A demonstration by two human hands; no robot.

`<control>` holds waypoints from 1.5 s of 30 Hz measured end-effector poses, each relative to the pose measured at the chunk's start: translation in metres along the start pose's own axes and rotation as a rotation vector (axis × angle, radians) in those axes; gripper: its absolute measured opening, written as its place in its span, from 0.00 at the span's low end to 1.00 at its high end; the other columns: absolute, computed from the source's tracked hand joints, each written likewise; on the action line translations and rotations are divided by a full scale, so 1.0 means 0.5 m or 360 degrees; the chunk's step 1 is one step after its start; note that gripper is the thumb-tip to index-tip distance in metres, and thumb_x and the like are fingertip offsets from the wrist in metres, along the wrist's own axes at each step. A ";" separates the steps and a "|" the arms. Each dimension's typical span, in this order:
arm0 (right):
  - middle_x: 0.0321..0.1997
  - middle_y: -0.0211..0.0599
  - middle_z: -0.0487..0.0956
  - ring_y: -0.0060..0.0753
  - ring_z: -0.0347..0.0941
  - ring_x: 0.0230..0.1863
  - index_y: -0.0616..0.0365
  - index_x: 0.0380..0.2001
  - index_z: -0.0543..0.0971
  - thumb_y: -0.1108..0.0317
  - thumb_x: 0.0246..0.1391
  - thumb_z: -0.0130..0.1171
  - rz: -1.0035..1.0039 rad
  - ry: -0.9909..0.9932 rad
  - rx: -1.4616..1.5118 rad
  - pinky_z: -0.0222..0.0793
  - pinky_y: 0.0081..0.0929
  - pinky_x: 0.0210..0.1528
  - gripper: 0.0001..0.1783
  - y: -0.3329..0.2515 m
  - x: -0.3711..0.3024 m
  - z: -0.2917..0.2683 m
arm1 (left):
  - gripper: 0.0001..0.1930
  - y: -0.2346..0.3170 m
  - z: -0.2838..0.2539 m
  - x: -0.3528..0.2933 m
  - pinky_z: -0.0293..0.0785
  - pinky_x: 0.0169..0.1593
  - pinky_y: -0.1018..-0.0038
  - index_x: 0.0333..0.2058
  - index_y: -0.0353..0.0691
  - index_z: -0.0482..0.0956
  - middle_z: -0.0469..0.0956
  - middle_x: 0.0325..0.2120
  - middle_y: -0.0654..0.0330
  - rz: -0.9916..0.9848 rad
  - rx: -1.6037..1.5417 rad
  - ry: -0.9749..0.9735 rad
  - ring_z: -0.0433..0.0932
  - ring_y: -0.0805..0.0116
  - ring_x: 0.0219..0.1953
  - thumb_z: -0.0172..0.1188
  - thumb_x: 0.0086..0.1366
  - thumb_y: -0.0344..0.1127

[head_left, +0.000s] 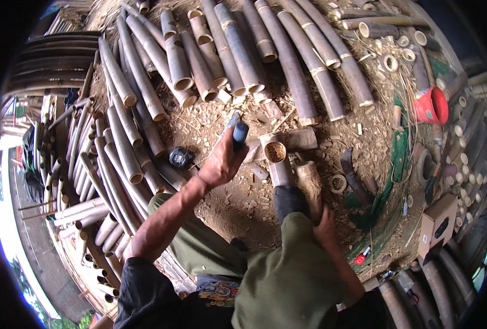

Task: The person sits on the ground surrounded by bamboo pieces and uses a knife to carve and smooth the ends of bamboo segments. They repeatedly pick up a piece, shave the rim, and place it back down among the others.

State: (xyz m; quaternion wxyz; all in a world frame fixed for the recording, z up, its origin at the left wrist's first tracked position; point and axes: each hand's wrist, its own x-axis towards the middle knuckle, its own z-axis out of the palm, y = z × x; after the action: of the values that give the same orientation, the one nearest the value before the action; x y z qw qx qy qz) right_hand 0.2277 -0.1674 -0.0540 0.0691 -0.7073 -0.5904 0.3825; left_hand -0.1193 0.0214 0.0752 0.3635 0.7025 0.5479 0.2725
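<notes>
My left hand (221, 159) is raised over the ground left of centre, fingers closed around a blue-handled tool (241, 133). A greyish part of it shows beyond the fingers; its working end is hard to make out. Right of it, a bamboo section (280, 174) with an oval opening cut in its upper side points away from my right knee. Its near part is under a dark covering (290, 202). Beside the bamboo lies a thick, rough wooden mallet (308, 186). My right hand (324, 225) grips its near end, with the fingers partly hidden behind my leg.
Long bamboo poles (293, 66) lie in rows ahead, with more stacked at left (117, 164). A wooden block (301, 139) sits beyond the cut bamboo. Wood chips cover the ground. At right are a curved dark piece (354, 178), a red bucket (432, 106) and a cardboard box (438, 225).
</notes>
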 end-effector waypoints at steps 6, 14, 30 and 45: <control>0.62 0.65 0.64 0.62 0.64 0.63 0.69 0.65 0.57 0.46 0.47 0.68 0.0259 0.0094 0.0767 0.64 0.45 0.62 0.53 0.021 -0.030 0.050 | 0.13 0.144 0.026 0.157 0.79 0.38 0.61 0.42 0.39 0.66 0.78 0.30 0.49 0.0150 -0.0074 -0.0407 0.80 0.56 0.34 0.60 0.65 0.36; 0.64 0.50 0.65 0.43 0.63 0.64 0.68 0.68 0.51 0.54 0.36 0.79 -0.0099 -0.0033 0.1304 0.59 0.38 0.66 0.64 -0.025 -0.034 -0.177 | 0.16 0.091 0.099 0.197 0.73 0.37 0.63 0.45 0.40 0.68 0.75 0.30 0.55 0.0317 0.0082 -0.0643 0.78 0.57 0.33 0.64 0.61 0.30; 0.68 0.63 0.61 0.54 0.61 0.68 0.71 0.68 0.49 0.65 0.42 0.71 -0.0875 0.0117 0.0427 0.58 0.40 0.68 0.56 -0.352 0.123 -0.394 | 0.21 0.082 0.084 0.152 0.77 0.40 0.65 0.52 0.39 0.70 0.79 0.34 0.53 0.0653 0.0251 -0.0410 0.82 0.57 0.37 0.64 0.61 0.27; 0.69 0.59 0.59 0.50 0.58 0.70 0.72 0.67 0.50 0.61 0.43 0.72 -0.1292 0.0422 0.0604 0.59 0.38 0.67 0.56 -0.403 0.065 -0.438 | 0.10 0.025 0.083 0.076 0.76 0.36 0.64 0.43 0.43 0.75 0.78 0.34 0.51 0.0299 -0.0214 -0.0293 0.81 0.54 0.34 0.60 0.63 0.31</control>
State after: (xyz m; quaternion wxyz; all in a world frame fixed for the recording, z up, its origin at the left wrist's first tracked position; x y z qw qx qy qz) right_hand 0.2067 -0.0019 0.1948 0.4163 -0.4367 -0.7250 0.3321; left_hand -0.0700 0.0479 0.0603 0.4312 0.7467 0.4248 0.2759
